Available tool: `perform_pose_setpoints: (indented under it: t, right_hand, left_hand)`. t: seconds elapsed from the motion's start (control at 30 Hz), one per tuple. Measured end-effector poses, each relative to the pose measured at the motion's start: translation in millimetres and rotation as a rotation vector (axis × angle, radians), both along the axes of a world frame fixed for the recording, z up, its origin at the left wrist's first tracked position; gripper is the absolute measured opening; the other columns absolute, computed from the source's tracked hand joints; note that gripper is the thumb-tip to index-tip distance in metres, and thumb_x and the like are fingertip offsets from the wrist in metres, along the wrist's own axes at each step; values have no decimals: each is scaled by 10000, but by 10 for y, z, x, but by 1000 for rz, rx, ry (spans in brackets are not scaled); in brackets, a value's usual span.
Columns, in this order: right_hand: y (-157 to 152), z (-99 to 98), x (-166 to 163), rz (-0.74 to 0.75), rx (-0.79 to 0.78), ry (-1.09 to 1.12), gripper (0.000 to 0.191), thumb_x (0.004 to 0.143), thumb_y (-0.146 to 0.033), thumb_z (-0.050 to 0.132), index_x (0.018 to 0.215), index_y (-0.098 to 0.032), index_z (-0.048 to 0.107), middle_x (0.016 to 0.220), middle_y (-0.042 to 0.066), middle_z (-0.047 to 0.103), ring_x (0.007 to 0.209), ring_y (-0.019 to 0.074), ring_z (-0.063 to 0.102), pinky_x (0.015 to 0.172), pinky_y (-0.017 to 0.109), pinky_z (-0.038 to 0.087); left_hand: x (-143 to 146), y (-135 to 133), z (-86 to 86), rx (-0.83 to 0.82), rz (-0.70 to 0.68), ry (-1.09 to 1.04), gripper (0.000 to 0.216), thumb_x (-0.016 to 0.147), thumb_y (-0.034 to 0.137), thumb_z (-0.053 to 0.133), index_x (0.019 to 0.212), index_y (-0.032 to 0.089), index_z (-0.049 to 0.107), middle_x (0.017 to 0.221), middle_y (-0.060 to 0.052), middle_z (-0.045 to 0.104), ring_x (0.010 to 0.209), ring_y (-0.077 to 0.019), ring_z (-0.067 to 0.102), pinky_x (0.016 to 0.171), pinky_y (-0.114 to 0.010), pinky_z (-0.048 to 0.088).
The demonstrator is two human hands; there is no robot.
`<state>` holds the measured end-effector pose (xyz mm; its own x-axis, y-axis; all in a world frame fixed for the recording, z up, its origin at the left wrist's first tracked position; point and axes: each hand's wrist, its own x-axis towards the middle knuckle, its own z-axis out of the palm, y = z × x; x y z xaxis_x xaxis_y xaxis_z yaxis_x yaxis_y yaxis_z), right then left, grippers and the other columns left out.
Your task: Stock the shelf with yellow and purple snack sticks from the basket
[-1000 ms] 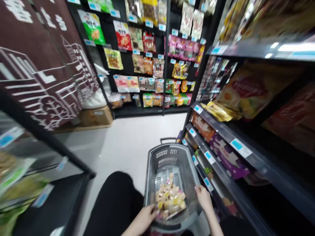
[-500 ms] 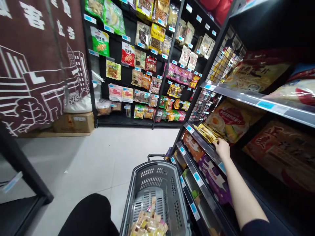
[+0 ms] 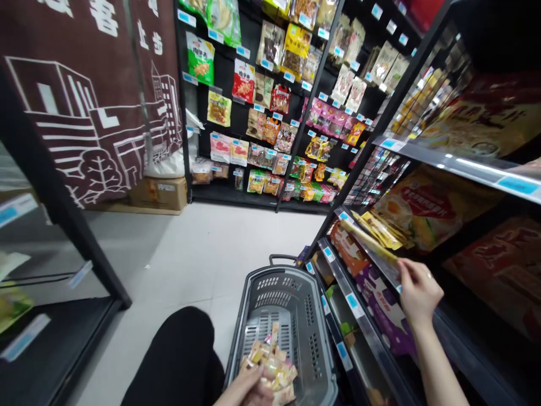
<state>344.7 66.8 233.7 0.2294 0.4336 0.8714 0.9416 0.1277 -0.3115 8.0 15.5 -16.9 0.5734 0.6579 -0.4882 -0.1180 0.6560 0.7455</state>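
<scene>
My right hand (image 3: 417, 290) is closed in a pinch on a long yellow snack packet (image 3: 372, 243), which sticks out over the front edge of the shelf (image 3: 382, 265) on the right. More yellow packets (image 3: 386, 228) lie stacked on that shelf beside it. My left hand (image 3: 247, 389) rests at the bottom edge on a clear bag of small wrapped sweets (image 3: 270, 366), fingers curled over it. The bag lies inside a grey plastic shopping basket (image 3: 291, 293) on the floor by my knee.
Black shelving with blue price tags runs along the right, holding large snack bags (image 3: 426, 206) and purple packs (image 3: 380, 304). A back wall rack (image 3: 270, 129) hangs with many snack packets. A cardboard box (image 3: 158, 193) sits under a maroon curtain (image 3: 84, 101). Another shelf (image 3: 38, 265) stands at left.
My right hand went from the basket up to the shelf, reached the yellow packets, then drew back holding one. My left hand stays on the sweets bag in the basket.
</scene>
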Motion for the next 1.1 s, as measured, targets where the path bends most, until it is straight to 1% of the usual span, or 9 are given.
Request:
perform_pose_setpoints:
  t: [0.1, 0.17, 0.23, 0.4, 0.5, 0.67, 0.83, 0.97, 1.1]
  right_hand:
    - [-444, -548, -495, 266, -79, -7, 111, 794, -237, 572, 826, -201, 671, 772, 51, 669, 684, 168, 621, 640, 263, 479]
    - [-691, -951, -802, 454, -174, 100, 117, 782, -165, 576, 827, -216, 671, 765, 39, 666, 691, 163, 624, 641, 265, 497]
    - [-881, -1318, -1046, 590, -300, 251, 133, 779, -144, 570, 816, -220, 673, 767, 42, 658, 716, 172, 624, 649, 281, 511]
    - [-1094, -1990, -1259, 718, -614, 688, 118, 754, -259, 609, 824, -199, 683, 921, 94, 638, 879, 223, 611, 716, 324, 527]
    - [-1099, -2276, -1224, 673, -655, 1014, 202, 688, -339, 666, 812, -180, 669, 992, 105, 623, 927, 255, 599, 717, 347, 535]
    - [-1104, -2512, -1174, 704, -803, 1328, 397, 593, -336, 740, 941, -189, 620, 974, 79, 645, 821, 238, 635, 664, 337, 541]
    - [-1137, -2529, -1182, 671, -802, 1354, 321, 546, -352, 761, 776, -178, 618, 902, 59, 657, 741, 204, 631, 611, 306, 537]
    - [-1144, -2505, -1200, 636, -780, 1356, 299, 574, -357, 746, 754, -180, 585, 751, 20, 639, 644, 170, 610, 540, 277, 526]
    - [-1130, -2478, -1189, 630, -773, 1395, 302, 579, -357, 743, 754, -183, 570, 699, 8, 633, 624, 163, 605, 527, 269, 525]
  left_hand:
    - [-89, -21, 330, -202, 67, -411, 649, 697, 675, 438, 1095, 169, 515, 905, -108, 644, 724, -197, 626, 677, -332, 480]
    - [-162, -33, 494, -237, 9, -592, 655, 745, 637, 408, 1224, 189, 404, 1069, -151, 594, 830, -243, 632, 682, -359, 494]
    - [-211, -52, 561, -234, -78, -642, 651, 748, 593, 460, 1254, 195, 359, 1074, -158, 586, 845, -270, 634, 628, -351, 510]
    - [-172, -144, 447, -78, -198, -317, 542, 619, 211, 713, 1109, 156, 486, 860, -70, 621, 646, -177, 643, 492, -209, 476]
    - [-80, -205, 371, 72, -196, -93, 549, 581, 190, 720, 1081, 165, 494, 819, -38, 610, 604, -156, 626, 474, -205, 456]
    - [6, -276, 337, 411, -214, 186, 459, 646, 241, 641, 1083, 173, 517, 875, -40, 635, 601, -139, 597, 555, -257, 465]
    - [-8, -273, 366, 785, -277, 479, 296, 700, 213, 554, 985, 173, 623, 791, -2, 665, 702, -142, 590, 672, -225, 433]
    - [2, -264, 381, 796, -300, 502, 257, 745, 261, 521, 945, 164, 650, 753, -5, 664, 627, -125, 579, 627, -211, 426]
    - [21, -278, 394, 458, -344, 321, 378, 769, 354, 511, 1071, 139, 581, 757, -46, 651, 552, -137, 586, 520, -238, 451]
